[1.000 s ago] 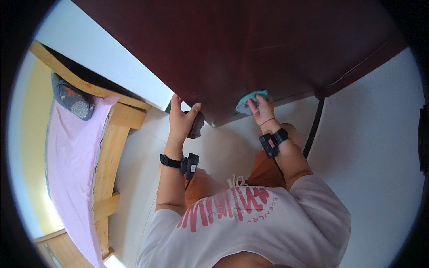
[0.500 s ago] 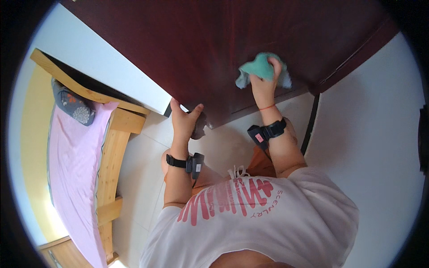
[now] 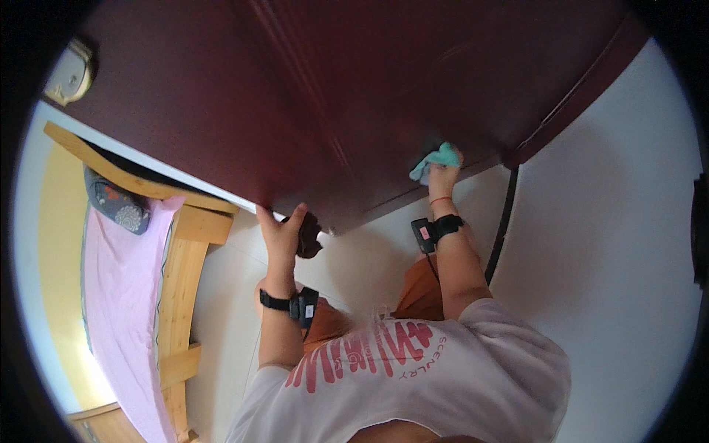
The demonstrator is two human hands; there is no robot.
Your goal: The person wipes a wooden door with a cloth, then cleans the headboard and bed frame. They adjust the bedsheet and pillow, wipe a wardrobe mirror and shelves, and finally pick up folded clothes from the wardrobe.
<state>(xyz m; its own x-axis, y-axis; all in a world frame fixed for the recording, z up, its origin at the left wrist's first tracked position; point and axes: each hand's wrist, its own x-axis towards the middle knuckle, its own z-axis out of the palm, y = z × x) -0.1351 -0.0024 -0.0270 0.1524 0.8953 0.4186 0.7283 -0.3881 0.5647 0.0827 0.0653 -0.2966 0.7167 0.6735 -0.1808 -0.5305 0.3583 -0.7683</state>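
1. Shirt (image 3: 487, 369), pale with red print, fills the lower middle, seen from above; orange shorts (image 3: 425, 284) show beyond it.
2. Black devices are strapped to both wrists, left (image 3: 303, 304) and right (image 3: 427, 234); a red cord (image 3: 442, 198) circles the right wrist too.
3. Left hand (image 3: 279, 240) is at the near edge of a dark red door (image 3: 369, 88), thumb and forefinger spread apart; whether they clamp the edge, I cannot tell.
4. Dark brown thing (image 3: 309, 240), its kind unclear, shows just beside that hand.
5. Right hand (image 3: 444, 179) has its fingers clamped on a green cloth (image 3: 444, 154), which lies against the door's face, low down near the bottom edge.
6. Further left stands a wooden bed (image 3: 177, 310) with a pink sheet (image 3: 122, 288) and a grey flowered pillow (image 3: 118, 201).
7. Metal fitting (image 3: 72, 77) sits on the door, upper left.
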